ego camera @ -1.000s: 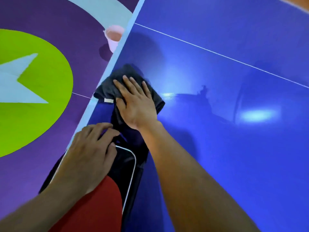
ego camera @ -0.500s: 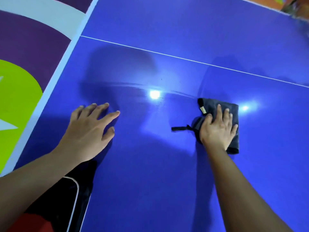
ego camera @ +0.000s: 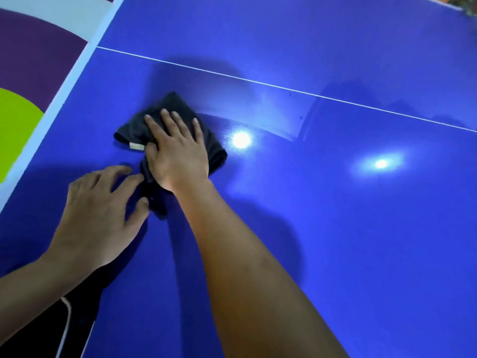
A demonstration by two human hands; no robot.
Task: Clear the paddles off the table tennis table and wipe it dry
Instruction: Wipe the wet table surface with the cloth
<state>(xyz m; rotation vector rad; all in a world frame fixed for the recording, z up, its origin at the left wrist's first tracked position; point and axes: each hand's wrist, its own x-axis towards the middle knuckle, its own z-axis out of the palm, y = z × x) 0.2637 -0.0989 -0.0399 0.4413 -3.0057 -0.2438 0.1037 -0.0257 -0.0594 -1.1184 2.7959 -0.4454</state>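
Right hand (ego camera: 178, 153) flat, palm down, fingers spread, pressing on top of one dark grey cloth (ego camera: 165, 112) on the blue table (ego camera: 335, 228). Cloth bunched under the palm, sticking out past the fingertips on the far side, to the left of the thumb, and to the right of the hand; small pale label (ego camera: 136, 146) showing at its left edge, just beside the thumb. Dark strip of the cloth trailing back below the wrist toward the near side. Grasping nothing, only bearing down on the cloth.

Left hand (ego camera: 100, 215) empty, fingers loosely spread, resting palm down on the table just left of and nearer than the right hand. Fingertips close to the trailing strip of cloth; touching or not, cannot tell.

One cloth, two hands, two bare forearms. One thin white line (ego camera: 284, 86) across the table beyond the cloth. Two bright light reflections (ego camera: 241, 139) on the glossy surface to the right of the cloth. White edge band (ego camera: 64, 89) along the table's left side, with purple, white and lime-green floor (ego camera: 31, 55) past it. Dark object with a white cord or trim (ego camera: 67, 313) at the lower left corner, partly under the left forearm.
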